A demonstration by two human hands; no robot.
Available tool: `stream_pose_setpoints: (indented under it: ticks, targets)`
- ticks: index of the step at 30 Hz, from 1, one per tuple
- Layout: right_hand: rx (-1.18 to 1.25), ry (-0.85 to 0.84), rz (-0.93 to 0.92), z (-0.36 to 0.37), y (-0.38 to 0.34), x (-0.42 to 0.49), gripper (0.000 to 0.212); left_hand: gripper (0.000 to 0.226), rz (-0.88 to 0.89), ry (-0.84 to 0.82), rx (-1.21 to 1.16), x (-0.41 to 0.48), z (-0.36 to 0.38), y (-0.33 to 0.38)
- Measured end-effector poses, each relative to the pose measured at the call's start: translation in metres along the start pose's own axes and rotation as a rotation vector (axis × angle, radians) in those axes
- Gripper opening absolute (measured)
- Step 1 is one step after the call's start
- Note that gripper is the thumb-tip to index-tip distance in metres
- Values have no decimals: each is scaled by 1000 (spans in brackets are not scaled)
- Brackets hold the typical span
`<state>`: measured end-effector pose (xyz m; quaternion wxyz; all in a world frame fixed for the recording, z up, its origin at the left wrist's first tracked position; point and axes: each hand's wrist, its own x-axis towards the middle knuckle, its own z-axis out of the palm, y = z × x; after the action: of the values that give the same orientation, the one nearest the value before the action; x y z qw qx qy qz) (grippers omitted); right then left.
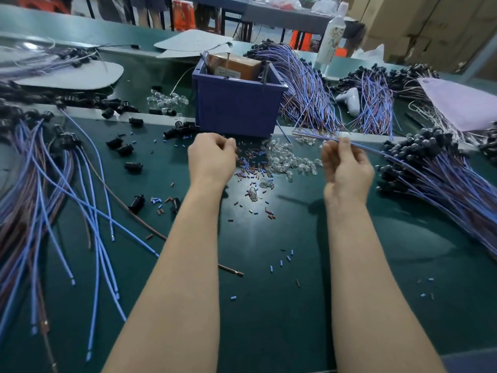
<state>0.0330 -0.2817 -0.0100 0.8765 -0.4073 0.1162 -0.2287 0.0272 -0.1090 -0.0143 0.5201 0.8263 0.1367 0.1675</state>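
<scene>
My right hand (345,164) pinches a thin blue wire (376,151) between thumb and fingers; the wire runs from near the purple bin out to the bundle of wired black sockets (441,181) on the right. My left hand (211,158) hovers over the green mat with its fingers curled near a scatter of small blue and brown insulation bits (250,168); I cannot see whether it holds anything. A pile of small clear glass bulbs (289,161) lies between my hands.
A purple plastic bin (236,109) stands behind my hands. Loose blue and brown wires (80,211) fan across the left. Black sockets (125,149) are strewn at mid-left. More wire bundles (309,87), a white bottle (332,36) and a white game controller (349,99) sit at the back.
</scene>
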Motion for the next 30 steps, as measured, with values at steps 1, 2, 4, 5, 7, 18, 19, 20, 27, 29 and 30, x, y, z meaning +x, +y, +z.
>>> stream_pose_setpoints:
  ticks: [1,2,4,5,7,18,19,20,27,29,30]
  targets:
    - [12,-2,25,1,1,-1,18,19,-8,21,-4,0,0,1]
    - [20,-11,54,3,4,-4,18,17,-7,20,0,-2,3,3]
    - [43,-42,116,10,11,-10,18,26,28,-53,60,-7,10,7]
    - [57,-61,147,12,14,-13,18,28,62,-100,98,-9,14,9]
    - [96,-92,215,16,16,-15,19,25,125,-193,24,-12,18,12]
    - [-678,-461,142,27,28,-38,35,24,-61,-27,-585,-9,26,12]
    - [-788,-469,-73,27,27,-39,34,25,-88,42,-592,-6,24,10]
    - [-867,-437,-300,27,25,-40,30,26,-111,100,-598,-4,22,8]
    - [-1258,-556,-486,20,31,-39,19,22,-150,161,-827,-5,16,14]
    - [-1214,-516,-475,22,33,-40,18,15,-141,52,-828,-8,18,16]
    - [-1176,-495,-464,23,33,-40,16,11,-129,-27,-771,-10,20,16]
